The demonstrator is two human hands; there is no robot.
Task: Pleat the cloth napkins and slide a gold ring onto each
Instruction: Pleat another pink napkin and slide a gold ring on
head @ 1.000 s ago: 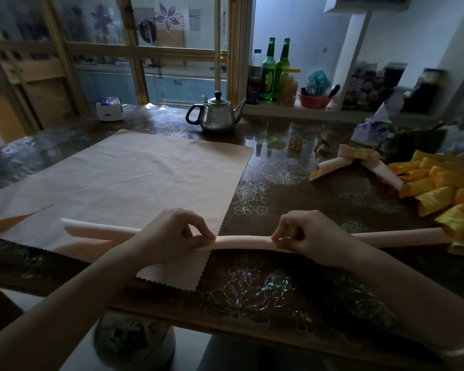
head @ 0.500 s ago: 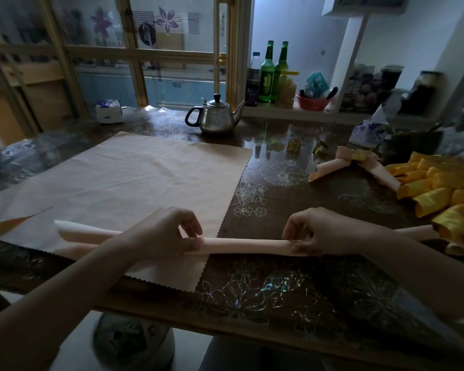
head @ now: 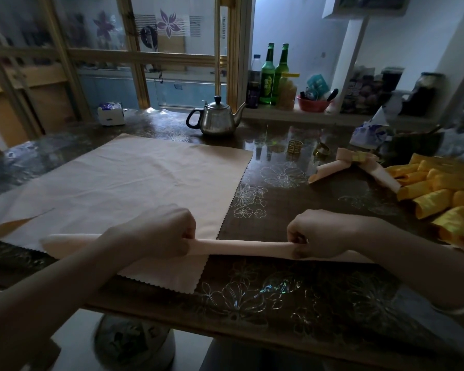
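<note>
**Pleated peach napkin** [head: 241, 246], gathered into one long narrow band, was held across the near part of the bench [head: 279, 293], crossing the corner of a flat peach napkin [head: 134, 183]. The left hand [head: 161, 231] and right hand [head: 322, 234] each gripped the band in curled fingers, well apart, with the cloth taut between them. Gold rings [head: 294, 148] stood farther back, near a ringed peach napkin [head: 356, 162] and yellow napkins [head: 439, 188]. The bench was dark, glossy and flower-patterned. A steel teapot [head: 216, 119] and green bottles [head: 268, 73] stood before wood-framed glass panels [head: 172, 49].
</note>
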